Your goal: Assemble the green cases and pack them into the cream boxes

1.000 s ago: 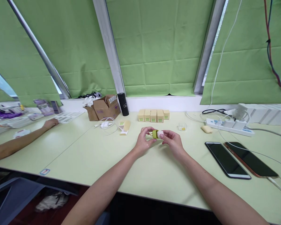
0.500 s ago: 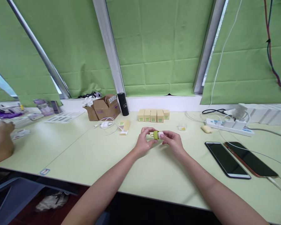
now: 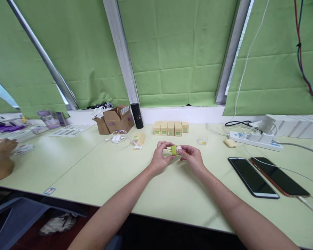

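Note:
Between my two hands, just above the pale table (image 3: 99, 173), is a small green-and-white object (image 3: 174, 150) with a thin tan loop at its left end. I cannot make out its exact kind. My left hand (image 3: 160, 158) grips the green part with thumb and fingers. The fingers of my right hand (image 3: 193, 158) pinch the white end. Beyond the hands, several small tan boxes (image 3: 171, 129) with green labels stand in a row. An opened tan box (image 3: 138, 141) lies to their left. A small clear container (image 3: 202, 141) with something yellow inside sits to the right.
Two phones (image 3: 253, 177) lie at right, near a white power strip (image 3: 255, 140) with cables. A pale yellow case (image 3: 230, 143) is beside it. At back left are a cardboard box (image 3: 119, 119), black bottle (image 3: 137, 116) and white charger (image 3: 117, 138). Another person's hand (image 3: 1, 152) is far left.
My hands and the green-and-white object stay nearly where they were. At the far left, the other person's hand has shifted slightly.

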